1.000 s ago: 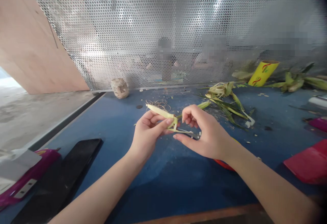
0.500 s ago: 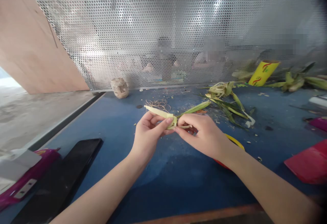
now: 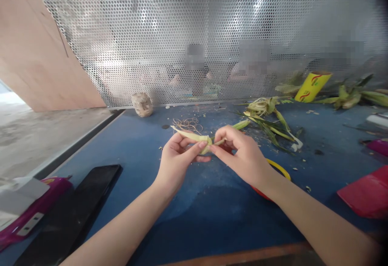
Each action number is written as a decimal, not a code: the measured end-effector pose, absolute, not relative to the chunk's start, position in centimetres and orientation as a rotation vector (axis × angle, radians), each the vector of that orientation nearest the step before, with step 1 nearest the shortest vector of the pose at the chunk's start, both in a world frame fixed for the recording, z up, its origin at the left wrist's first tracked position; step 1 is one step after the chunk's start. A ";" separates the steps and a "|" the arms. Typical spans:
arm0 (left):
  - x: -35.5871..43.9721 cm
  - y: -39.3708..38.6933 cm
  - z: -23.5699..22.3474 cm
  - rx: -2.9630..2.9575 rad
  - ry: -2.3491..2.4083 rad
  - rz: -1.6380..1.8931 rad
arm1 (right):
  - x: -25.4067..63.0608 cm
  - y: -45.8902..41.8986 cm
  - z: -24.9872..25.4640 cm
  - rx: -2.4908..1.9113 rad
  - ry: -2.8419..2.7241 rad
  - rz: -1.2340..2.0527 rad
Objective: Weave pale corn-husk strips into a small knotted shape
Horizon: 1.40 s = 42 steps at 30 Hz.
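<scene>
A pale yellow-green corn husk, folded near its right end, is held above the blue table. My left hand pinches it between thumb and fingers, its tip pointing left. At the fold, my right hand closes on the husk's thin twisted end, which pokes up between thumb and forefinger. Behind my right fingers a green husk strip partly shows. Thin tan rubber bands or strings lie loosely just beyond my left hand. Under my right wrist, a yellow band and a red-orange edge are mostly hidden.
A perforated metal screen closes off the back. Corn husks lie at right, by a yellow tube. A whitish lump stands back left; a black phone and a purple power strip lie front left, a red object right.
My right hand has shifted slightly up, its fingers now lifting the thin husk end. The green strip behind is more covered. My left hand keeps its grip almost unmoved.
</scene>
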<state>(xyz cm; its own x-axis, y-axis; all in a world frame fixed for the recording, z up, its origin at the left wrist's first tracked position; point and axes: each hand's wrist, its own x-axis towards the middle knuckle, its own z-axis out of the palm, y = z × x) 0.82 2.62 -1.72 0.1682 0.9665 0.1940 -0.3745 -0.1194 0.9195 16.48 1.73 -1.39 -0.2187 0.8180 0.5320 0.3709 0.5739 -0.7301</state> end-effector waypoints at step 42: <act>0.7 2.4 -1.0 1.236 0.630 1.039 | 18.0 2.4 -0.2 -0.935 -2.014 0.810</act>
<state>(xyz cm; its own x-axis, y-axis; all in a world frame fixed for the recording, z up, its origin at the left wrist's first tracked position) 0.75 2.41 -0.97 0.4292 0.8927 0.1374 -0.2901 -0.0078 0.9570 18.03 2.43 -0.25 -0.4445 0.8178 0.3657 0.3365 0.5307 -0.7778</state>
